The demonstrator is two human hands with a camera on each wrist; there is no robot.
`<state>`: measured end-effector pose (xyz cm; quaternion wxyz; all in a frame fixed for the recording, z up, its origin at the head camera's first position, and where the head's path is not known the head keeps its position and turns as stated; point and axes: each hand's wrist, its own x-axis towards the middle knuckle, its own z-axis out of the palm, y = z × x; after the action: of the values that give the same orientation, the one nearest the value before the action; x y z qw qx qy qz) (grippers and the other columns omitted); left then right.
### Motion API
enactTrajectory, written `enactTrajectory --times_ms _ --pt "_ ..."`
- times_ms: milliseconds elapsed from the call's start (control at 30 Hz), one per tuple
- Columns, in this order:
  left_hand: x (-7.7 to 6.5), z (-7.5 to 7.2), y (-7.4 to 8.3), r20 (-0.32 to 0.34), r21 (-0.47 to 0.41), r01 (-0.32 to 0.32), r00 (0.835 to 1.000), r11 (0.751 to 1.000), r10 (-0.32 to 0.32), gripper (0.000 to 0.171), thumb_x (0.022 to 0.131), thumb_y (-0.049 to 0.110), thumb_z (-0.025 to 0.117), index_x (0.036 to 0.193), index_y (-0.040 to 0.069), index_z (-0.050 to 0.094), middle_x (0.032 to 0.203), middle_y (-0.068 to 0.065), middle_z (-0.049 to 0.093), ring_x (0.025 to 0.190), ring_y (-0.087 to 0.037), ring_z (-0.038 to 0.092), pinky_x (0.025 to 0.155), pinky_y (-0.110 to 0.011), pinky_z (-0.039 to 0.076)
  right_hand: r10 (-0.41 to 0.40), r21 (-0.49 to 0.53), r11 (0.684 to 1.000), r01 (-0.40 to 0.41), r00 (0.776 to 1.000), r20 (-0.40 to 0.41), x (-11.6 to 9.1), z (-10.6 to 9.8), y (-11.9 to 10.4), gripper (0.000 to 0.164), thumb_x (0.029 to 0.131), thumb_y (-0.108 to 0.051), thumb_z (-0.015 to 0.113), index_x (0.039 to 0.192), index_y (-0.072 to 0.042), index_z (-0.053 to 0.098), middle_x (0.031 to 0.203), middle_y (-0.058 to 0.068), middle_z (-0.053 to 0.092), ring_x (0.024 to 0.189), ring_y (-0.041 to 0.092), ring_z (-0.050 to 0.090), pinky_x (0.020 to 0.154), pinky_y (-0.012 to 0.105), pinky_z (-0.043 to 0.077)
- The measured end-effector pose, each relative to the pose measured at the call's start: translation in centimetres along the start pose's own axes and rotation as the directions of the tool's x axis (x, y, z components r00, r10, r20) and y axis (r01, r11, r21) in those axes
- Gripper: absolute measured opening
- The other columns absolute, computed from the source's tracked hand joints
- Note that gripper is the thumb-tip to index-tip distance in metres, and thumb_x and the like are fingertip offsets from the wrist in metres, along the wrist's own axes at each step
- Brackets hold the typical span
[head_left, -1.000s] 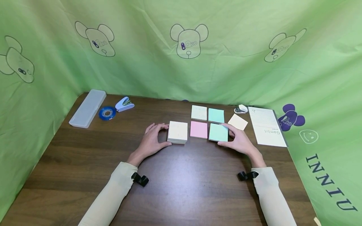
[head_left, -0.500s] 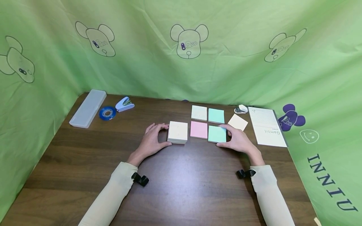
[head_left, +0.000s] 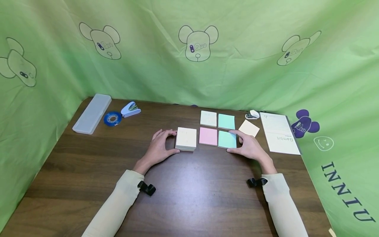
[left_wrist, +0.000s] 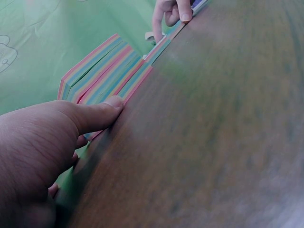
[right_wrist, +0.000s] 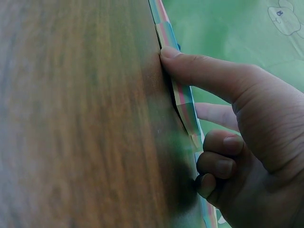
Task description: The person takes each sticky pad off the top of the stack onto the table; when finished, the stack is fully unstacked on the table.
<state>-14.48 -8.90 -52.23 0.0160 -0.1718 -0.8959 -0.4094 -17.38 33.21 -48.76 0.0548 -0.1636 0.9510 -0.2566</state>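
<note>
On the brown table, my left hand [head_left: 158, 149] grips the left side of a tall stack of sticky notes [head_left: 186, 136] with a cream top. Its thumb presses the front corner and the fingers reach the back corner. Striped, many-coloured edges of this stack [left_wrist: 107, 71] show in the left wrist view. To the right, my right hand [head_left: 248, 146] pinches a mint-green sticky note pad [head_left: 226, 140], thumb at its front edge and index finger at its back edge. Between the hands lies a pink pad [head_left: 208, 136]. Behind are a white pad [head_left: 208, 118] and another mint pad [head_left: 226, 121].
A cream square note [head_left: 249, 128], a small white stapler [head_left: 252, 114] and a lined notepad [head_left: 279, 133] lie right. At back left are a translucent pencil case [head_left: 92, 113], blue tape roll [head_left: 112, 118] and light-blue stapler [head_left: 130, 109]. A green curtain [head_left: 148, 72] surrounds the table.
My right hand has brought the mint-green pad slightly left, then a touch back, so it sits lined up beside the pink pad. My left hand and the tall stack have stayed in place.
</note>
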Motion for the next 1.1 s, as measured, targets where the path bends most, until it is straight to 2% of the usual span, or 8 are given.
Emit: enactTrajectory --times_ms 300,600,867,1100 --pt "0.0 -0.1 -0.1 -0.011 0.001 -0.016 1.0 1.0 0.016 0.069 0.084 0.021 0.101 0.14 0.004 0.064 0.151 -0.012 0.068 0.152 -0.035 0.053 0.139 -0.052 0.015 -0.012 -0.013 1.0 0.012 1.0 -0.003 0.1 0.1 0.2 0.084 0.085 -0.042 0.098 0.156 -0.013 0.062 0.082 -0.003 0.037 0.07 0.011 0.03 0.065 0.031 0.028" --pt "0.0 -0.1 0.1 -0.005 0.001 -0.008 1.0 1.0 0.008 0.068 0.084 0.021 0.1 0.14 0.004 0.064 0.151 -0.011 0.068 0.152 -0.035 0.053 0.139 -0.051 0.015 -0.029 0.03 0.999 0.03 0.999 -0.036 -0.1 0.0 0.0 0.085 0.082 -0.038 0.101 0.154 -0.015 0.064 0.077 -0.007 0.03 0.07 0.009 0.025 0.066 0.029 0.028" --pt "0.1 0.0 -0.1 -0.006 0.002 -0.007 1.0 1.0 0.007 0.068 0.085 0.021 0.1 0.14 0.004 0.064 0.152 -0.011 0.068 0.152 -0.034 0.053 0.139 -0.051 0.015 -0.057 0.12 0.99 0.067 0.995 -0.084 -0.3 -0.1 -1.5 0.081 0.082 -0.034 0.101 0.153 -0.017 0.065 0.079 -0.005 0.034 0.073 0.01 0.032 0.072 0.03 0.034" --pt "0.1 0.1 -0.2 -0.007 0.0 -0.009 1.0 1.0 0.009 0.068 0.084 0.021 0.1 0.14 0.004 0.064 0.152 -0.011 0.068 0.152 -0.035 0.053 0.139 -0.051 0.015 -0.091 0.143 0.984 0.102 0.992 -0.083 -0.1 0.5 -3.4 0.078 0.084 -0.034 0.099 0.153 -0.016 0.066 0.078 -0.007 0.032 0.072 0.009 0.03 0.068 0.03 0.029"
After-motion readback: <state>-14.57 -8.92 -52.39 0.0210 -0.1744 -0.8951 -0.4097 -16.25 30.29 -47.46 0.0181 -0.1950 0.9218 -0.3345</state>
